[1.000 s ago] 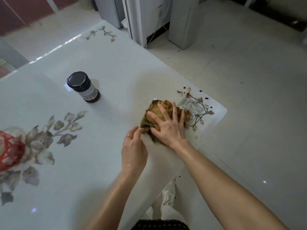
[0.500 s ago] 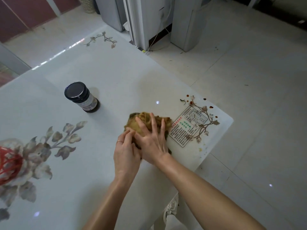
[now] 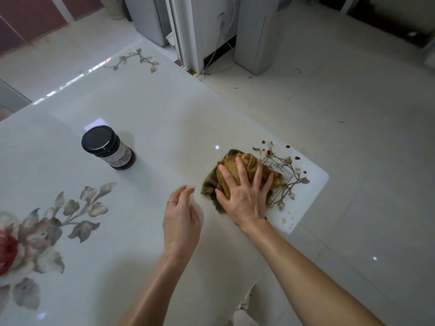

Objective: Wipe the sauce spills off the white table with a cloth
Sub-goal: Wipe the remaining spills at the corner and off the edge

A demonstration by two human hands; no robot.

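Sliding back to the corner spills [image 3: 297, 158], right hand [image 3: 243, 196] presses the cloth [image 3: 248, 158], fingers [image 3: 242, 170] splayed (left hand [image 3: 180, 222] has let go, relaxed).

Cloth [image 3: 249, 161] under the right hand [image 3: 242, 196] near the desk's [image 3: 150, 128] right corner, jar [image 3: 107, 147] well off to the left.
The cloth lies on the desk close to its near-right corner, with the right hand flat on top of it. Sauce spots [image 3: 297, 158] sit on the desk just behind and right of the cloth, toward the corner's edge. The left hand [image 3: 181, 220] is just left of the cloth, apart from it. The jar stands upright on the desk, well left of and behind both hands.
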